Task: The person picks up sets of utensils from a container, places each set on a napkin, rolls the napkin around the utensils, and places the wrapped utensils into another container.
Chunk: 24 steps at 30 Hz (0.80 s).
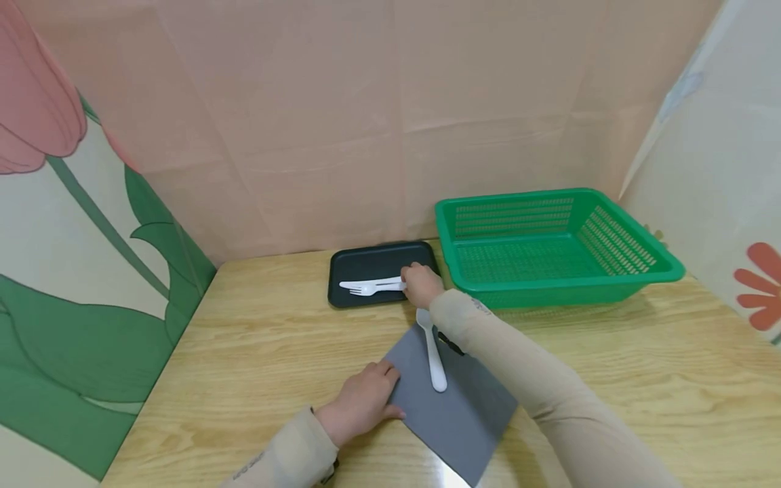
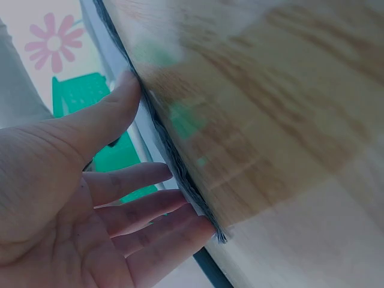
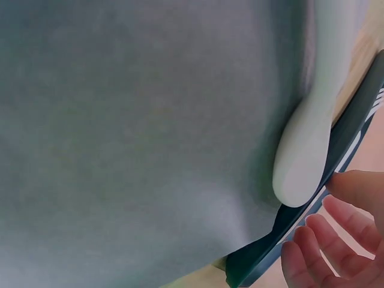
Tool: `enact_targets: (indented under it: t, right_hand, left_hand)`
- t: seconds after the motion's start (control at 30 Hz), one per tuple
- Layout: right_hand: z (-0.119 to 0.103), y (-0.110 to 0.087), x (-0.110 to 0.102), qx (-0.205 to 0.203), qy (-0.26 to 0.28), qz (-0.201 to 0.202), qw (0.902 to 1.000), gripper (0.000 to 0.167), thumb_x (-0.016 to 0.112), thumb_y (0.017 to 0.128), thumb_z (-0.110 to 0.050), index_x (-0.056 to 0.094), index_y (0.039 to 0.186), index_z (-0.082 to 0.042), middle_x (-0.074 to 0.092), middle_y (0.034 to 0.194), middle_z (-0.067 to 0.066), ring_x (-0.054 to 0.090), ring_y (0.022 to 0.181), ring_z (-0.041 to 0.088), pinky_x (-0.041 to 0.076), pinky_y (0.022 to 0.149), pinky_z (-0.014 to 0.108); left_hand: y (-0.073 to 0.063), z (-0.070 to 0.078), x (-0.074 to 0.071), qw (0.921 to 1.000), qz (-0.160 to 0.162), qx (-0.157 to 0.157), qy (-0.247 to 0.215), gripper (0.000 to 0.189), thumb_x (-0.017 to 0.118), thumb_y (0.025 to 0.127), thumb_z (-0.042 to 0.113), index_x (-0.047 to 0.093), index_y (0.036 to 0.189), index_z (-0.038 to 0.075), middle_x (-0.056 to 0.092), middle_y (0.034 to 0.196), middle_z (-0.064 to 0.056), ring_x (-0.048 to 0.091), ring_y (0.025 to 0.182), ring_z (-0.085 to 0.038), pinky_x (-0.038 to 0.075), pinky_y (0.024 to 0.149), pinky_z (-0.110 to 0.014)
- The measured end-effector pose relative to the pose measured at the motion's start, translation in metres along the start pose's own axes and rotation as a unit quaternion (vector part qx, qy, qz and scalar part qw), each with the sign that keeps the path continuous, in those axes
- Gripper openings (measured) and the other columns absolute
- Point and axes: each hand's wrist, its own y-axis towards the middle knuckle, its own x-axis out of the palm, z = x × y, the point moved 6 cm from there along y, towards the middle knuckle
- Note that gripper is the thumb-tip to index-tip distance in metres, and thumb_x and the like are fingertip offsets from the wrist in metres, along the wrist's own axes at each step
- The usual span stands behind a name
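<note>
A grey napkin [image 1: 470, 413] lies at an angle on the table; its edge looks layered in the left wrist view. My left hand [image 1: 363, 401] rests at its left edge, fingers and thumb extended and touching it. Lengthwise on the napkin lies a white plastic spoon [image 1: 434, 359], bowl toward the back. Behind it, a black tray [image 1: 381, 259] holds a white fork [image 1: 365, 291] and a white knife [image 1: 366, 282] side by side. At their handle ends, my right hand [image 1: 422, 285] pinches the fork's handle between thumb and fingers; the fingers partly hide both handle ends.
A green plastic basket [image 1: 561, 291] with slotted walls stands at the back right, close beside the tray. The wood-patterned table [image 1: 262, 346] meets a pink covered wall [image 1: 305, 135] at the back. Flower-printed sheets hang at both sides.
</note>
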Motion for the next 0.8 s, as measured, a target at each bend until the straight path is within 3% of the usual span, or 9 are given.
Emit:
enact_targets:
  t: [0.8]
  right_hand:
    - [0.0034, 0.0062, 0.0082, 0.028, -0.047, -0.021, 0.9983, 0.011, 0.066, 0.085, -0.009, 0.065, 0.096, -0.007, 0.062, 0.098, 0.014, 0.060, 0.088, 0.031, 0.053, 0.077, 0.039]
  left_hand:
    - [0.0006, 0.0002, -0.0025, 1.0000, 0.004, 0.002, 0.005, 0.058, 0.072, 0.076, 0.045, 0.060, 0.115, 0.004, 0.059, 0.113, -0.006, 0.057, 0.098, -0.018, 0.053, 0.073, -0.028]
